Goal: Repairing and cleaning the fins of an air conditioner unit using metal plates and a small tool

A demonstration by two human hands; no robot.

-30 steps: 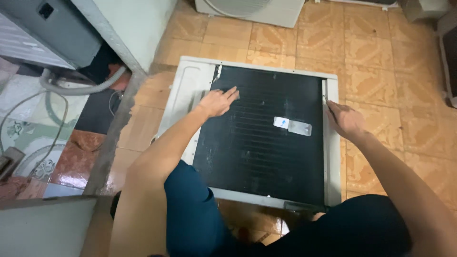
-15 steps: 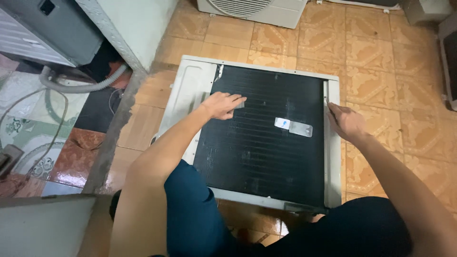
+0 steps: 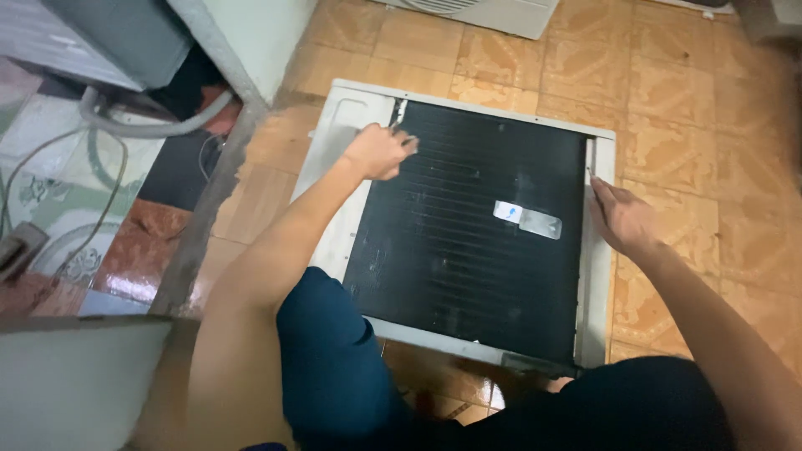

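Note:
A flat white-framed panel (image 3: 338, 179) with a black finned coil (image 3: 468, 250) lies on the tiled floor in front of me. My left hand (image 3: 378, 152) rests at the coil's upper left corner, fingers curled against the fins near the frame. At the frame's right edge, my right hand (image 3: 620, 219) lies with its fingers on the white strip. A small silver and blue label (image 3: 526, 219) is stuck on the coil between the two hands. My knees in dark blue shorts (image 3: 334, 367) are at the panel's near edge.
A white appliance housing (image 3: 476, 12) stands at the far edge of the orange floor tiles (image 3: 693, 92). To the left are a wall corner (image 3: 242, 42), a grey hose (image 3: 150, 125) and thin cables over patterned tiles.
My left hand has slid up and left across the coil to its top left corner and curled its fingers. My right hand stays on the right frame edge.

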